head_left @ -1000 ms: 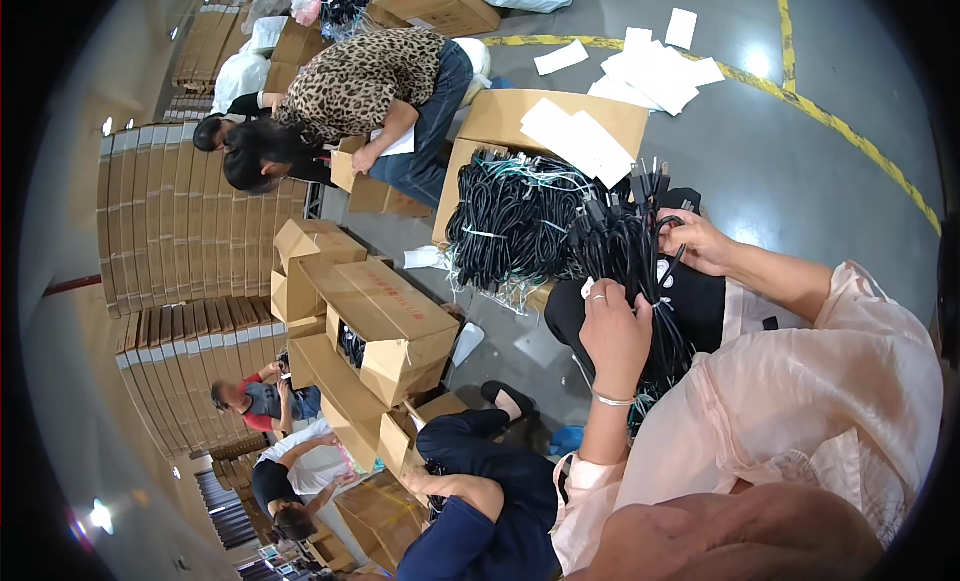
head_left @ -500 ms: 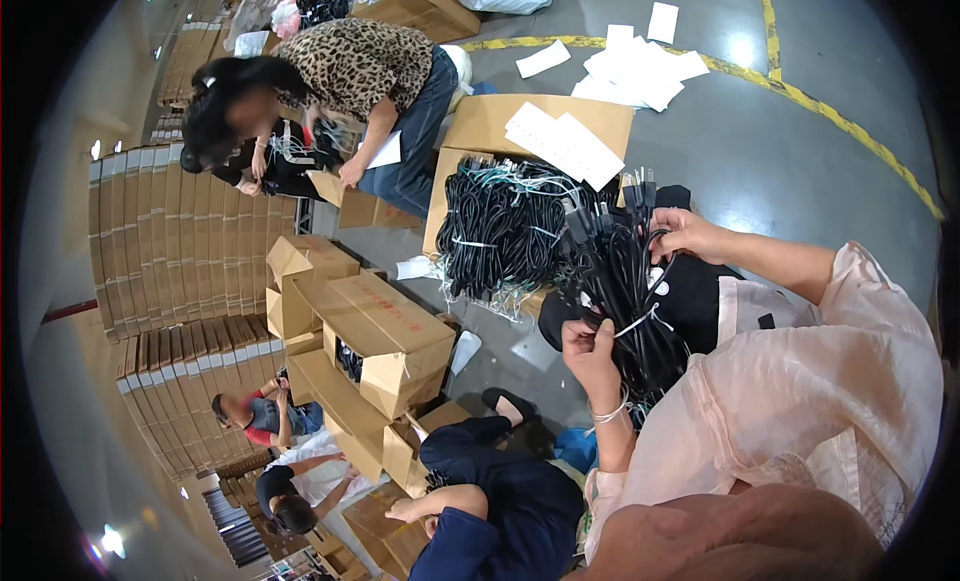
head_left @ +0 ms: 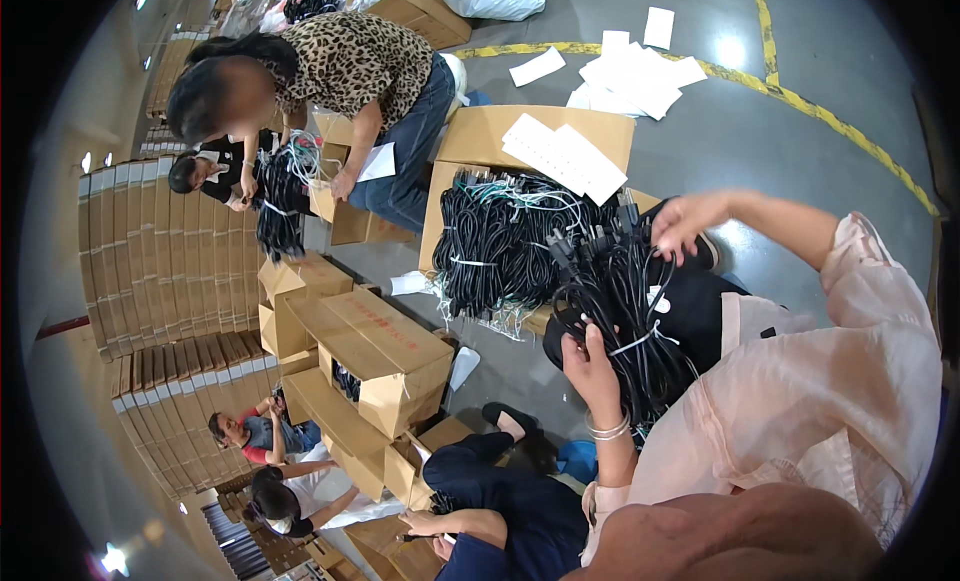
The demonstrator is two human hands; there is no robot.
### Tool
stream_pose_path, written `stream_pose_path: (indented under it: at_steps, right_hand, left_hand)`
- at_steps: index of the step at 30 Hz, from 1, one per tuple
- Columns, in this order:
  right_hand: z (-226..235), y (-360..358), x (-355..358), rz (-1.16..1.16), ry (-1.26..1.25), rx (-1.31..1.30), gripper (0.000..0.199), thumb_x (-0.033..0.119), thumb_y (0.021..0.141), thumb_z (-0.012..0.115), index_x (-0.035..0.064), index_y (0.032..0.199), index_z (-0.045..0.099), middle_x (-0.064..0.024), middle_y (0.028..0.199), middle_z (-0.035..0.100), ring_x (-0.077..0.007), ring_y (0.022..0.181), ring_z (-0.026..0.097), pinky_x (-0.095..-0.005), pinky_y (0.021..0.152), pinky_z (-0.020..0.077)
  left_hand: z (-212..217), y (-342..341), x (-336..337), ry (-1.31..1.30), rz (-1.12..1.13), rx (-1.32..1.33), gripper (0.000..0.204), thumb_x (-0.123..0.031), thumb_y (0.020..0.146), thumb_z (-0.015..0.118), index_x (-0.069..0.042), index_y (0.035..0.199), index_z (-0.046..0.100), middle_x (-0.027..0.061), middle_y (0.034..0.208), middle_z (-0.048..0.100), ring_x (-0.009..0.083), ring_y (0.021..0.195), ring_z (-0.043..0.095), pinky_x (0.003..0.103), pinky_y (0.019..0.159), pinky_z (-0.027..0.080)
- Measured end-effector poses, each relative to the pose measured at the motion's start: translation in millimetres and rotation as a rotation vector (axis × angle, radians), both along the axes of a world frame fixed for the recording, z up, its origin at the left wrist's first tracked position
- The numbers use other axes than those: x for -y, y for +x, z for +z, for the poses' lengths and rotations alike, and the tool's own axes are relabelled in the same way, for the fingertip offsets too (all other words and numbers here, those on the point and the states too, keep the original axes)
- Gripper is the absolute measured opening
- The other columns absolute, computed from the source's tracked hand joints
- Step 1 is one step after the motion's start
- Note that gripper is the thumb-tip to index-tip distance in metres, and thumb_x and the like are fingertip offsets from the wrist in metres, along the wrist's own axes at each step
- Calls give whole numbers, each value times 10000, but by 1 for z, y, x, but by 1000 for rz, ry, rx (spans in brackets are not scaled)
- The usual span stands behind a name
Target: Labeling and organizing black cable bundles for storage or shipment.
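The left hand has slid lower on the cable bundle, fingers clenched around it; the right hand pinches its plugs (bundle now gathered tighter).

Light: bright, from lamps up high.
Glare: shiny white spot on the grey floor.
Edges: bent, with black corners.
Blur: a little.

1. Bundle of black cables: coiled loops bound with a white tie, plugs pointing to the far side, held upright at centre right.
2. Pile of black cable bundles: white-tied, heaped just left.
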State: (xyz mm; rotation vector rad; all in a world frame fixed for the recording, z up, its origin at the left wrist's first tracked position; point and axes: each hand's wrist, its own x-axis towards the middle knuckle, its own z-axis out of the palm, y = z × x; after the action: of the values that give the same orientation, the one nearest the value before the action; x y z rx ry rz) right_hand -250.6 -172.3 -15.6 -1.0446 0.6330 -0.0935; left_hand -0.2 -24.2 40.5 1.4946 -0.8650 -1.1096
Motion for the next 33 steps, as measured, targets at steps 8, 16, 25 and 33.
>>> stream_pose_path:
  at_steps: [8,16,25,33]
  right_hand:
    - [-136,31,108,-518,-525,-637,380,318,737,722,15,919,584,-142,878,617,-271,852,623,-352,658,514]
    - [-168,71,110,-515,-741,-1032,639,342,704,720,-3,1149,417,-233,1212,431,-420,991,559,-445,847,473]
    - [-199,33,143,-634,-788,-886,269,212,783,636,-14,917,579,-140,852,644,-262,855,630,-392,739,481]
    - [-45,94,123,-641,-277,7,47,74,819,641,51,860,637,18,727,600,-55,648,517,-223,578,407]
  left_hand:
    - [12,-5,8,-299,-56,1020,165,-119,837,635,29,891,586,79,796,518,153,675,470,264,582,385]
    - [7,1,14,79,-28,535,360,-126,788,702,11,1083,548,78,968,528,164,835,505,272,710,413]
    - [21,-3,31,-90,-248,691,508,-103,735,745,-8,1174,509,82,1040,544,172,880,513,269,739,412]
    - [55,11,77,-289,-305,513,245,13,802,629,18,1041,576,89,1072,549,115,836,544,227,700,471]
